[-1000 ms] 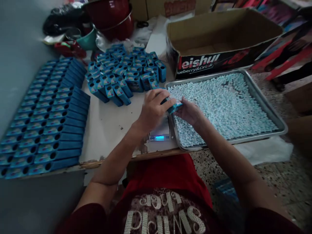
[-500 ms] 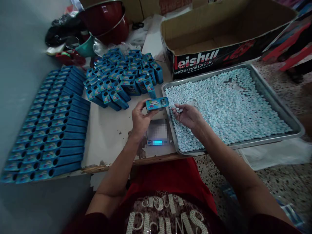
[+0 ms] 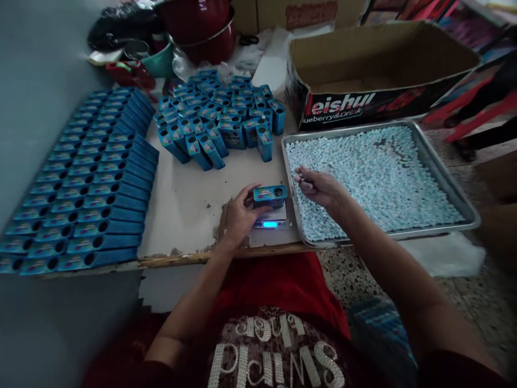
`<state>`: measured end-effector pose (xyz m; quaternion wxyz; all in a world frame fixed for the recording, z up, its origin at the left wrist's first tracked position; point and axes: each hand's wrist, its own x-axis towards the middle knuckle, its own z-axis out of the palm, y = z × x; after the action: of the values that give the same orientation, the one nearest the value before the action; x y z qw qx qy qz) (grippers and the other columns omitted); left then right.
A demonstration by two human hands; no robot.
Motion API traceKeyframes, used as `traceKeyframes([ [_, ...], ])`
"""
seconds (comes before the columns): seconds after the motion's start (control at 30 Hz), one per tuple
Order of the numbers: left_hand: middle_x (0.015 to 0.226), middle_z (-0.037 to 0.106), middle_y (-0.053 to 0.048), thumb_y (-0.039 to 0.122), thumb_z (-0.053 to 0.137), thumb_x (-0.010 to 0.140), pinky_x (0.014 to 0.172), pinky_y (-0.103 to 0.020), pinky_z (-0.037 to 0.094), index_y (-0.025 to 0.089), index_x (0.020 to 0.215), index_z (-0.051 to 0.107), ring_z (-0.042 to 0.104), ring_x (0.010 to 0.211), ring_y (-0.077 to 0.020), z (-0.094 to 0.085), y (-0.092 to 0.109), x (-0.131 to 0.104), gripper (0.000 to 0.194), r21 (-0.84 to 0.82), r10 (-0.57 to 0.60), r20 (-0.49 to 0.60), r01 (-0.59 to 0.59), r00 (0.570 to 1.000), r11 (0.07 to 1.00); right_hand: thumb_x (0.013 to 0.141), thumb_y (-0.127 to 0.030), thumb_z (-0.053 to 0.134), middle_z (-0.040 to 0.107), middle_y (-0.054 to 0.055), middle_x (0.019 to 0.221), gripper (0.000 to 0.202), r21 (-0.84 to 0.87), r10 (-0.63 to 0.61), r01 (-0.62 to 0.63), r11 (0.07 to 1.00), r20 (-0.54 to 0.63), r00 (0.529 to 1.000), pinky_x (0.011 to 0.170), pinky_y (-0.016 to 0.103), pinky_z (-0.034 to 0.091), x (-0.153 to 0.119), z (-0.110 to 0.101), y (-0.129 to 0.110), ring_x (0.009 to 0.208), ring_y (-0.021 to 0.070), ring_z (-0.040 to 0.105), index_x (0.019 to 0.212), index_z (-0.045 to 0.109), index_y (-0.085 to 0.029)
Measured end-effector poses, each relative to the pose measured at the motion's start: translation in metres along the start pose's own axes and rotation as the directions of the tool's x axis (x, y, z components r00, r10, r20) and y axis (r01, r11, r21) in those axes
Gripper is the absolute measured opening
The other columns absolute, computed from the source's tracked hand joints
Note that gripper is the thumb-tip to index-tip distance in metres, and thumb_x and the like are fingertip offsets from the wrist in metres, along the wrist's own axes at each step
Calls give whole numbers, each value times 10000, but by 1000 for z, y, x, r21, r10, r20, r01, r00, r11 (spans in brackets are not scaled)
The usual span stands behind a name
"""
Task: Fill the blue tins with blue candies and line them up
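A small blue box [image 3: 268,194] with a round hole in its top is upright on or just over a small scale [image 3: 280,218] with a lit display. My left hand [image 3: 243,212] holds the box from its left side, thumb and fingers around it. Over the left part of a metal tray [image 3: 294,207] is my right hand [image 3: 321,187], its fingers curled together; what they hold, if anything, is too small to make out. Pale blue and white candies [image 3: 375,183] cover most of the tray.
Rows of blue boxes [image 3: 92,199] stand at the left, and a looser group [image 3: 218,116] behind my left hand. An open cardboard box [image 3: 343,110] is behind the tray. Red bowls [image 3: 202,32] and a teal bowl [image 3: 159,60] sit at the back left.
My left hand has lowered the blue box to the scale, bringing it level. My right hand has closed its fingers more; candies showed on them before. The view has shifted.
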<state>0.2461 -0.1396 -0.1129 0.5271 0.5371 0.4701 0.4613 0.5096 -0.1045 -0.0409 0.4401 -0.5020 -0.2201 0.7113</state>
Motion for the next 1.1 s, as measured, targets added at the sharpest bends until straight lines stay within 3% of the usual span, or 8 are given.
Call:
traceKeyframes([
  [0.1, 1295, 876, -97, 378, 1061, 772, 1181, -490, 683, 273, 1419, 792, 840, 1289, -302, -17, 4, -3, 709, 17, 88, -28, -87, 996, 996, 1137, -107, 645, 820, 118, 885, 159, 35, 79, -77, 996, -69, 994, 601, 149, 642, -10, 11, -7, 678, 117, 736, 1032, 762, -134],
  [0.2, 1270, 873, -89, 330, 1011, 818, 1160, -518, 698, 299, 1403, 796, 848, 1255, -299, -46, 4, -11, 624, 101, 133, -77, -125, 988, 987, 992, 44, 690, 866, 158, 994, 223, 7, 70, -69, 998, -77, 995, 780, 192, 722, -18, 14, -11, 861, 166, 843, 1113, 804, -104],
  [0.3, 1231, 862, -80, 382, 1010, 817, 1170, -529, 702, 285, 1355, 798, 847, 1220, -292, -77, 0, -22, 586, 113, 164, -205, -143, 965, 983, 923, 82, 754, 881, 158, 1027, 266, -57, 38, -42, 997, -78, 996, 788, 176, 723, -25, 14, -14, 851, 166, 853, 1102, 833, -98],
  [0.47, 1223, 832, -76, 324, 990, 800, 1191, -507, 707, 249, 1368, 741, 839, 1193, -268, -106, -10, -30, 625, 69, 192, -319, -179, 928, 981, 990, -81, 894, 879, 148, 988, 117, -269, -16, 6, 963, -38, 999, 676, 164, 686, -34, 22, -23, 729, 135, 795, 1098, 857, -107],
  [0.57, 1252, 831, -70, 224, 986, 778, 1221, -491, 696, 265, 1404, 725, 837, 1234, -261, -112, -16, -33, 680, 56, 177, -332, -168, 927, 984, 1035, -228, 927, 821, 94, 850, 133, -396, -56, 59, 916, 18, 998, 480, 139, 515, -38, 27, -28, 567, 80, 637, 1056, 850, -123],
  [0.67, 1255, 833, -63, 183, 979, 784, 1243, -499, 688, 264, 1414, 732, 840, 1237, -257, -114, -21, -38, 683, 66, 169, -327, -156, 930, 986, 1036, -321, 944, 717, 31, 726, 214, -446, -58, 69, 892, 37, 998, 421, 149, 356, -40, 29, -27, 496, 50, 498, 1000, 836, -139],
  [0.9, 1261, 846, -100, 255, 983, 840, 1246, -521, 688, 200, 1392, 787, 855, 1219, -283, -120, -22, -45, 588, 140, 192, -298, -156, 935, 978, 901, -441, 1058, 576, -14, 657, 371, -429, -38, 40, 902, 13, 999, 422, 175, 267, -40, 33, -19, 511, 51, 385, 913, 807, -167],
  [1.1, 1242, 863, -100, 295, 955, 883, 1234, -547, 690, 195, 1258, 859, 847, 1209, -299, -116, -16, -44, 400, 252, 194, -253, -129, 948, 959, 998, -414, 981, 535, -17, 652, 315, -467, -26, 17, 884, -13, 1000, 418, 175, 290, -43, 42, -21, 507, 63, 407, 909, 781, -188],
])
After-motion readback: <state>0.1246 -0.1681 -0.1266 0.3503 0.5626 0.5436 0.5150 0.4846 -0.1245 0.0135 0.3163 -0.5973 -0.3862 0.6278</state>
